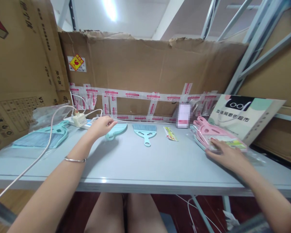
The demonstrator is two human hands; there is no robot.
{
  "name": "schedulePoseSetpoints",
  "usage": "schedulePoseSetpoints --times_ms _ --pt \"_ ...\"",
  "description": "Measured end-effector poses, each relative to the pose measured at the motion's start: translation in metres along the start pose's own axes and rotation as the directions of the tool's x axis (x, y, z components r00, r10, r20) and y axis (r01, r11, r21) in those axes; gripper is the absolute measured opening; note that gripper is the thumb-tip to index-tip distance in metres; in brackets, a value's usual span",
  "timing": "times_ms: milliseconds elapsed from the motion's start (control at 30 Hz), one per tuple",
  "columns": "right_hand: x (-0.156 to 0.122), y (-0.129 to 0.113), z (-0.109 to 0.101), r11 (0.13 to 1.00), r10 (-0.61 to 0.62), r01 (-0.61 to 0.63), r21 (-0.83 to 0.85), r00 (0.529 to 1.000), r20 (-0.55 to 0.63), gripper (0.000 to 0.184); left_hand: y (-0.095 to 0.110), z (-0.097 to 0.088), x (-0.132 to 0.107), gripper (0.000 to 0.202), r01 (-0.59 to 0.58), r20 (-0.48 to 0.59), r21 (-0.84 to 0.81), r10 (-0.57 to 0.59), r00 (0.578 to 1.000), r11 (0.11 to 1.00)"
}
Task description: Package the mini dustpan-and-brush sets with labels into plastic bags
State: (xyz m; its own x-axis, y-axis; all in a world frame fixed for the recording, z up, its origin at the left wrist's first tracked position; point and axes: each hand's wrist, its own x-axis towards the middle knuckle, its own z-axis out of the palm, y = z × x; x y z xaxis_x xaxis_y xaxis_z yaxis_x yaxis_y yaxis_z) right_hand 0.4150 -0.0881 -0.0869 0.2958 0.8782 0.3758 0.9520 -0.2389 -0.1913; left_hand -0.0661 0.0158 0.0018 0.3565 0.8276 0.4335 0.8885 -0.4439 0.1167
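Note:
My left hand (102,126) is over the table, loosely curled with a gap between thumb and fingers, and nothing shows in it. Just beyond its fingers lies a light-blue dustpan (120,129), partly hidden by the hand. Right of that, a small light-blue brush (145,131) lies flat, bristles toward the back and handle toward me. On the right, my right hand (224,153) grips the near edge of a bagged pink dustpan and brush set (210,131). This set rests on other bagged pieces, with a light-blue edge showing beneath.
A bagged blue dustpan set (42,136) lies at the left, with a white cable (49,136) crossing nearby. A plug adapter (79,119) sits on a power strip. A printed label card (170,133), a phone (183,115) and a printed box (244,113) stand or lie farther right.

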Motion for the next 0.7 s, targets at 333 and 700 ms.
schedulePoseSetpoints --times_ms 333,700 --pt "-0.001 -0.018 -0.008 0.951 0.22 -0.158 0.264 0.949 -0.224 0.038 0.003 -0.003 -0.003 0.037 0.03 -0.063 -0.067 -0.034 0.997 0.997" --pt "-0.005 -0.111 -0.044 0.9 -0.092 0.425 0.102 0.413 -0.906 0.026 0.027 0.006 -0.005 0.044 -0.067 -0.111 -0.431 0.02 0.994 0.9"
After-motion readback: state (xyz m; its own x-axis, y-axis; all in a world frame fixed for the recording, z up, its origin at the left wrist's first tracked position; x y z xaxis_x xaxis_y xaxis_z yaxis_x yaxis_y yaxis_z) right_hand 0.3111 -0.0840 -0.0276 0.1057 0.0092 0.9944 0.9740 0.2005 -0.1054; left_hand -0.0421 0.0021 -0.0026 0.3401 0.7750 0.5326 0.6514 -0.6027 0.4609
